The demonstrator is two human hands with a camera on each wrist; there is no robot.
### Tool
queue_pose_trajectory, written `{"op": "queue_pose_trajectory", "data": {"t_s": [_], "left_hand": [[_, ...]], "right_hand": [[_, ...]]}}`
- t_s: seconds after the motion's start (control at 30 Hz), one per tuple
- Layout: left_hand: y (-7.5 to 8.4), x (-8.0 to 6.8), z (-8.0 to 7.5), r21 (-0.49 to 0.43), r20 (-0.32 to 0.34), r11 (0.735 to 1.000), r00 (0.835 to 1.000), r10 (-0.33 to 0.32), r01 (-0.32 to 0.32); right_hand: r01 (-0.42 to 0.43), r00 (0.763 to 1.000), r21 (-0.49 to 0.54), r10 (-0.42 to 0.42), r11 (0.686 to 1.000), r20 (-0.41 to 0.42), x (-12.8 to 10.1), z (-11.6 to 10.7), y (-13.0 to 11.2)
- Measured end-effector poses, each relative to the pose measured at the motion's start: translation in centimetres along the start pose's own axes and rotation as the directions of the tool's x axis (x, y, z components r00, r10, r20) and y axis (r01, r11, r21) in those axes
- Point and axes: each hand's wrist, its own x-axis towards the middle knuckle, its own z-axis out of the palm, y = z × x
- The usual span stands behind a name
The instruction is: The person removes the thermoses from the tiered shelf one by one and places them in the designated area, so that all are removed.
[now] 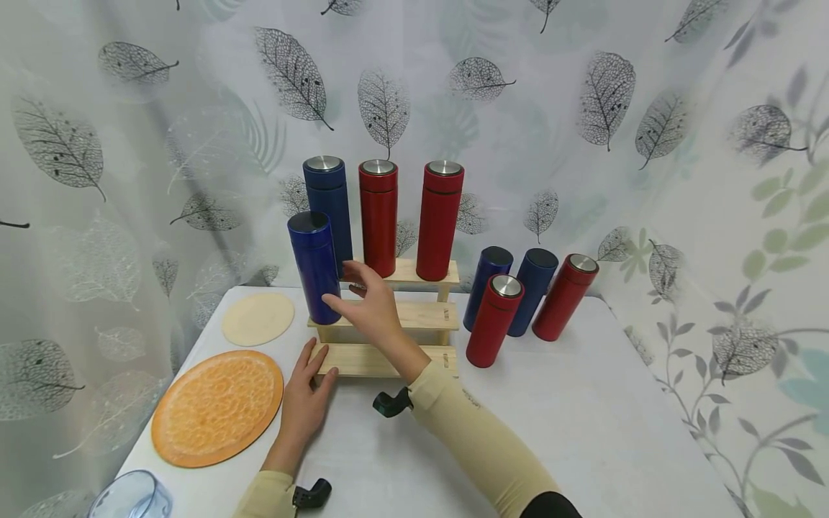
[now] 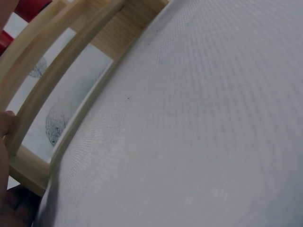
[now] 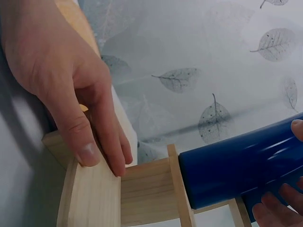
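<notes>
A glossy blue thermos (image 1: 314, 266) stands on the left end of the middle step of a three-step wooden stand (image 1: 388, 360). Close against its right side is my right hand (image 1: 374, 302), thumb tip overlapping the thermos, fingers spread apart and not wrapped round it. On the top step are a matte blue thermos (image 1: 329, 208) at left and two red thermoses, one in the middle (image 1: 378, 223) and one at right (image 1: 440, 223). My left hand (image 1: 306, 396) holds the left end of the lowest step, its thumb (image 3: 87, 153) and fingers across the plank.
Right of the stand are two blue thermoses (image 1: 532, 295) and two red ones (image 1: 495, 324) on the white table. An orange round mat (image 1: 220, 410) and a smaller cream disc (image 1: 257, 319) lie at left. A clear glass (image 1: 132, 496) is at the near left. Behind hangs a leaf-print curtain (image 1: 414, 43).
</notes>
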Motion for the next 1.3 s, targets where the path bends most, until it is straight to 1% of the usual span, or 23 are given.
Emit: {"op": "queue_pose_trajectory", "data": {"t_s": [0.23,0.4,0.6,0.8,0.87,0.97,1.13,1.3], "left_hand": [[-0.1,0.0,0.0,-0.003,0.011,1.000,1.000,-0.017,0.017],[-0.2,0.1,0.0,0.000,0.020,1.000,0.999,-0.027,0.027],[-0.2,0.1,0.0,-0.002,0.034,0.999,0.999,-0.037,0.037],[-0.2,0.1,0.0,0.002,0.038,0.999,0.998,-0.046,0.046],[-0.2,0.1,-0.1,0.004,0.040,0.999,0.998,-0.050,0.050],[-0.1,0.2,-0.1,0.002,0.040,0.999,0.998,-0.051,0.051],[0.0,0.1,-0.1,0.003,0.039,0.999,0.998,-0.052,0.052],[0.1,0.0,-0.1,0.003,0.036,0.999,0.998,-0.048,0.048]], "right_hand": [[-0.029,1.000,-0.021,0.029,0.999,-0.003,0.3,0.8,0.2],[-0.031,1.000,-0.020,0.030,0.999,-0.004,0.7,1.1,0.2],[-0.034,0.999,-0.056,0.033,0.998,-0.018,1.0,1.5,-0.2],[0.007,0.999,-0.083,-0.011,0.997,-0.050,1.4,2.2,-0.1],[0.009,0.998,-0.098,-0.015,0.995,-0.061,1.5,2.5,0.0],[-0.006,0.998,-0.121,-0.002,0.993,-0.069,1.5,2.8,0.1],[-0.026,0.997,-0.120,0.017,0.992,-0.069,1.6,3.0,-0.1],[-0.029,0.997,-0.129,0.019,0.991,-0.076,1.6,3.2,0.0]]}}
